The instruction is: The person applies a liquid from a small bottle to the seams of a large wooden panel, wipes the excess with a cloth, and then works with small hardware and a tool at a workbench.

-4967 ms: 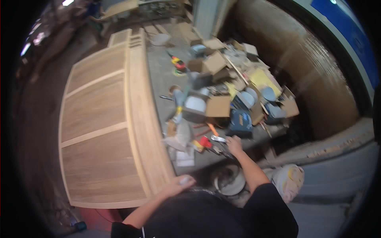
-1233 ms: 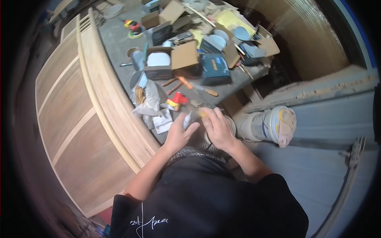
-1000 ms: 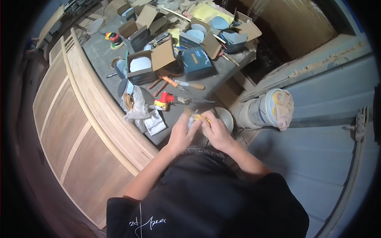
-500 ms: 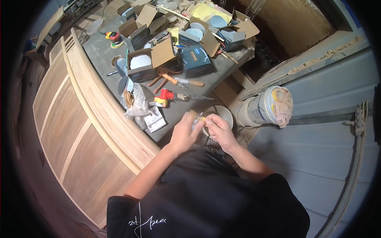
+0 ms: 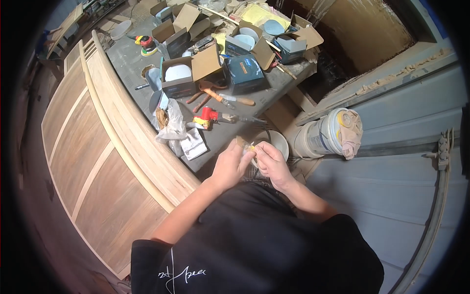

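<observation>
My left hand and my right hand meet at waist level, both pinched around a small item with translucent and yellow parts, too small to name exactly. Just beyond them on the grey bench lies a red-and-yellow air tool. Near it are a crumpled plastic bag, a white paper, and orange-handled hand tools. A white bucket stands below the bench edge, partly hidden by my hands.
Wooden panel frames run along the left. Open boxes of sanding discs and a sander crowd the bench. A second bucket with cloth stands right, beside grey metal panelling. A person is partly visible far back left.
Since five seconds ago, my hands have left the panel and bench and come together around the small item. The view has tilted downward. Over the last second they have barely moved.
</observation>
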Demonstrator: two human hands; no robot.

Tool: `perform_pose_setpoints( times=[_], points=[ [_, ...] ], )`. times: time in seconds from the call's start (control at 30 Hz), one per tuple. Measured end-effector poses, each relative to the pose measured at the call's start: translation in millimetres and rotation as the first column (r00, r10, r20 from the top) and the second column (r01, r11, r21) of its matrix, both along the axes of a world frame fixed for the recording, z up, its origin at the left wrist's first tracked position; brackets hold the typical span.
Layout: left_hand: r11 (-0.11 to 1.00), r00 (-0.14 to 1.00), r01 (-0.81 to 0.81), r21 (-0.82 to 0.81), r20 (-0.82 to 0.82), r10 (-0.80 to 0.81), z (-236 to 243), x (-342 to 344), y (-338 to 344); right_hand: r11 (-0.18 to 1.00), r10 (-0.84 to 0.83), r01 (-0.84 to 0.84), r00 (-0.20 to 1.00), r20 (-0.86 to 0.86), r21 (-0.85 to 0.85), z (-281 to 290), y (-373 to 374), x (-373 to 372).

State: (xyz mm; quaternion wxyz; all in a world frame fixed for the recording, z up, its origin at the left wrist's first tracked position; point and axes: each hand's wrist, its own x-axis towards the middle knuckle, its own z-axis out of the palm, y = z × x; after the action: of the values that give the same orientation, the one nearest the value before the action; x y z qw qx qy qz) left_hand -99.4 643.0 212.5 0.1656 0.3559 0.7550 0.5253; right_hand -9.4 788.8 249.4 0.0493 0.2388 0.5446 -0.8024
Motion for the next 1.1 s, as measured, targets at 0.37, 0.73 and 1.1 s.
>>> perform_pose_setpoints(
  times=[0.37, 0.73, 1.1],
  points=[
    [1.000, 0.999, 0.010, -0.009, -0.047, -0.010, -2, -2, 0, 0.997, 0.000, 0.003, 0.999, 0.035, -0.080, -4, 4, 0],
    [0.992, 0.993, -0.117, -0.037, -0.034, 0.116, -8, 3, 0, 0.998, -0.050, 0.050, 0.999, 0.021, -0.029, -12, -6, -2],
    [0.996, 0.998, -0.014, -0.090, -0.058, 0.009, -12, -2, 4, 0.995, -0.005, 0.015, 0.995, 0.096, -0.101, -8, 5, -3]
  ],
)
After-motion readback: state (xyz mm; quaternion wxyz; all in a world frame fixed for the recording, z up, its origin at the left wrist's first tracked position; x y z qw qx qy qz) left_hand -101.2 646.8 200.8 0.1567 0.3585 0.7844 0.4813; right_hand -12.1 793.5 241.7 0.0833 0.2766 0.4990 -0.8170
